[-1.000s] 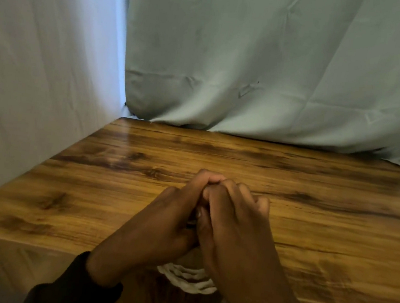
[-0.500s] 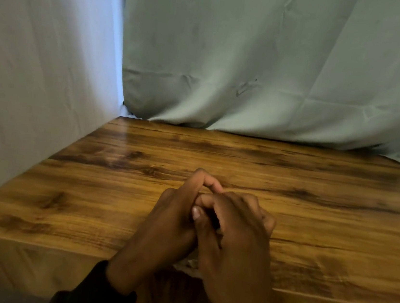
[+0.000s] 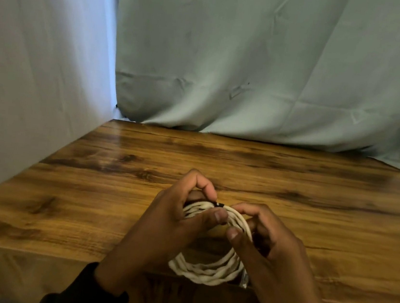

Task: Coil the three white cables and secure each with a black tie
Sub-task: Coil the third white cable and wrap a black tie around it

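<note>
Coiled white cable (image 3: 207, 270) held just above the near edge of the wooden table (image 3: 315, 190), at about 6 o'clock in the head view. Left hand (image 3: 167, 228) grasps the coil's top arc at 11 o'clock, thumb pressed over the strands. Right hand (image 3: 270, 245) curls round the arc at 1 o'clock, thumb and fingers pinching. A bit of black tie (image 3: 219, 205) shows at 12 o'clock on the coil, between the two sets of fingertips.

Risk: the tie looks not yet cinched. If either pinch loosens, the loops could spring apart, or the tie could slip along the strands.

Coil stands roughly upright, open face toward the wearer. Long axis runs 12 to 6. One cable end, unclear, hangs at 5 o'clock.
</note>
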